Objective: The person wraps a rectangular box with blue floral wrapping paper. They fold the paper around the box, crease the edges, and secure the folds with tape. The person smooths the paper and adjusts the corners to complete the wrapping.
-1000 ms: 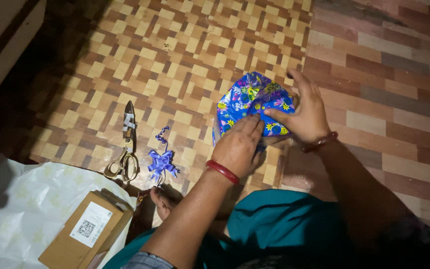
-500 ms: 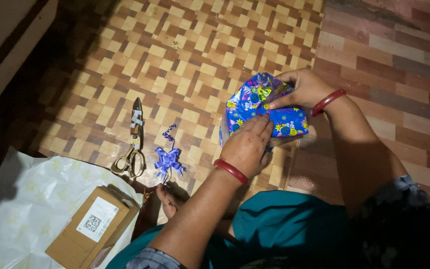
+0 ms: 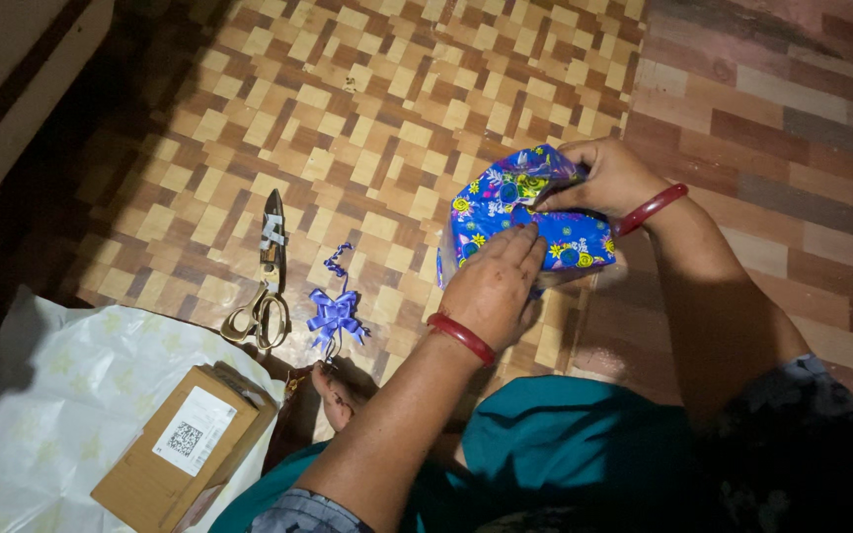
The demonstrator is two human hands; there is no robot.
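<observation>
A box wrapped in blue flowered paper (image 3: 505,212) rests on the patterned floor in front of me. My left hand (image 3: 491,288) presses flat on its near side, fingers pointing up onto the paper. At the far top corner my right hand (image 3: 609,176) pinches a fold of the wrapping between thumb and fingers. Both wrists wear a red bangle.
Scissors (image 3: 264,281) with taped blades lie on the floor to the left, next to a purple ribbon bow (image 3: 333,311). A brown cardboard box (image 3: 185,444) sits on pale wrapping paper (image 3: 41,405) at the lower left. My toes (image 3: 333,390) and teal clothing fill the bottom.
My right hand moved from the box's right side to its far top corner and now pinches the paper fold. The left hand stayed pressed on the near side.
</observation>
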